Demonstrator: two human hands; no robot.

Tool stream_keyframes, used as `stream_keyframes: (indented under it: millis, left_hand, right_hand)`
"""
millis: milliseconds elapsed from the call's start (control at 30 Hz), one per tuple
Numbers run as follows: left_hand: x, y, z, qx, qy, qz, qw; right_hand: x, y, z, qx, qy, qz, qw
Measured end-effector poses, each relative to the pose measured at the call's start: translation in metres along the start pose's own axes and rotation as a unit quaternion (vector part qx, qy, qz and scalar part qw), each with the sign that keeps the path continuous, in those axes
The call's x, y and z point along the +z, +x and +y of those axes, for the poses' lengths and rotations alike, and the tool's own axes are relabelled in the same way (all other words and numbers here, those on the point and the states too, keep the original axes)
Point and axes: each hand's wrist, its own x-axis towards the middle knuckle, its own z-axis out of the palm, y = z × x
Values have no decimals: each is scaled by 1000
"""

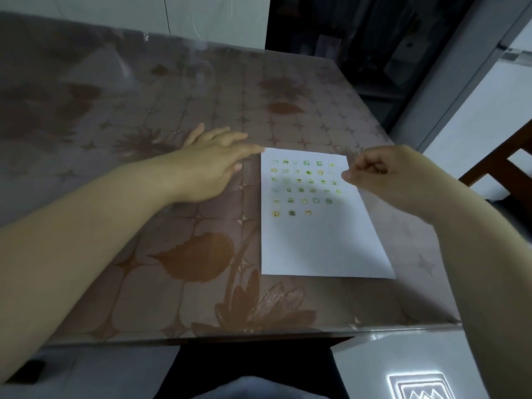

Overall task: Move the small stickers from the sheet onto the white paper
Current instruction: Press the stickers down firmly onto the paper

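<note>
A white paper [316, 246] lies on the table to the right of centre. Several small green and yellow stickers [302, 182] stand in rows on its upper half; its lower half is bare. My left hand [213, 165] lies flat on the table just left of the paper's top left corner, fingers straight, fingertips near that corner. My right hand [383, 174] hovers over the paper's top right edge with curled fingers and the thumb pressed to them. I see no sticker between them. No sticker sheet is in view.
The table [144, 110] has a brown flower-patterned cover under a clear glossy layer. Its front edge [259, 332] runs just before my lap. A wooden chair [503, 162] stands past the right edge, and a dark doorway lies beyond the far right corner.
</note>
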Motion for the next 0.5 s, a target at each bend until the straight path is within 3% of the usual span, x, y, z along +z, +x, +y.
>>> stream_keyframes:
  millis: [100, 233, 333, 500]
  left_hand:
    - [-5, 14, 9, 8, 2, 4, 1000]
    - [-15, 28, 13, 27, 103, -17, 994]
    - [-15, 30, 11, 45, 138, 25, 989]
    - [11, 29, -1, 92, 96, 144, 981]
  right_hand:
    - [2, 24, 1, -16, -11, -14, 1000]
    - [14, 57, -12, -85, -43, -14, 995]
    - [27, 73, -14, -143, -41, 15, 989]
    - [48, 74, 1, -216, -43, 53, 974]
